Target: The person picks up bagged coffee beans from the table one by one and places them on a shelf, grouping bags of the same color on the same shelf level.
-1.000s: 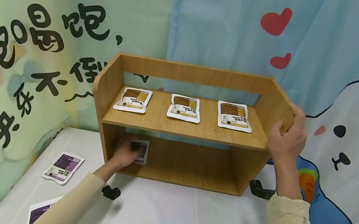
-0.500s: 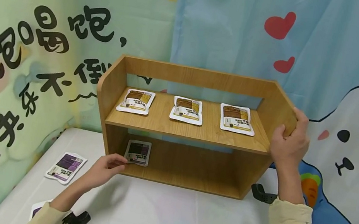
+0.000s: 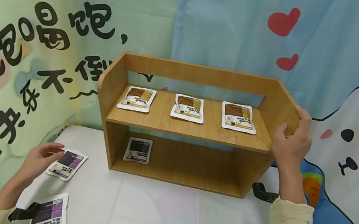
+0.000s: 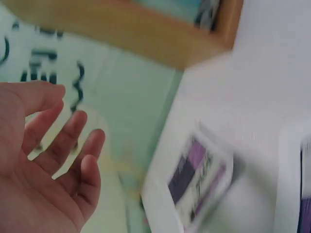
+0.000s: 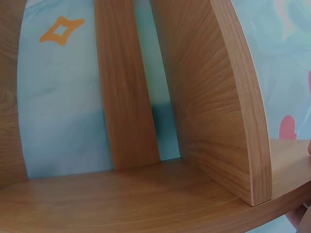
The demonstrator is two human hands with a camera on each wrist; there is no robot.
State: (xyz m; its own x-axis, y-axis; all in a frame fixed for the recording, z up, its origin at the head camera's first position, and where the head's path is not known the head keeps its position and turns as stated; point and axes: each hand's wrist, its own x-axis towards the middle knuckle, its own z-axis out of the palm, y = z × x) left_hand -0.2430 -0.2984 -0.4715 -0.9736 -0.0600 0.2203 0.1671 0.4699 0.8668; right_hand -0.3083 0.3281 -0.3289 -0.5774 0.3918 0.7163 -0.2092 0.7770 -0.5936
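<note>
With thumb and fingers curled over its edge, my right hand (image 3: 291, 143) holds the right side panel of a two-tier wooden shelf (image 3: 194, 130). My left hand (image 3: 40, 160) hovers over the left of the table, fingers loosely bent and nothing between them. Just beside it in the head view lies a white-edged purple packet (image 3: 68, 165). A second purple packet (image 3: 52, 215) lies nearer, partly covered by the wrist camera strap. On the lower shelf a dark packet (image 3: 138, 150) leans at the left end. In the left wrist view, the palm (image 4: 34, 194) and relaxed fingers show.
Three brown-and-yellow packets (image 3: 188, 108) lie spaced along the upper shelf. The shelf stands on a white-covered table (image 3: 156, 214). Printed curtains (image 3: 221, 24) hang behind and at the left.
My left hand has left the packet on the lower shelf, drawn back, and swung left to the purple packets on the table. My right hand has stayed on the shelf's side panel.
</note>
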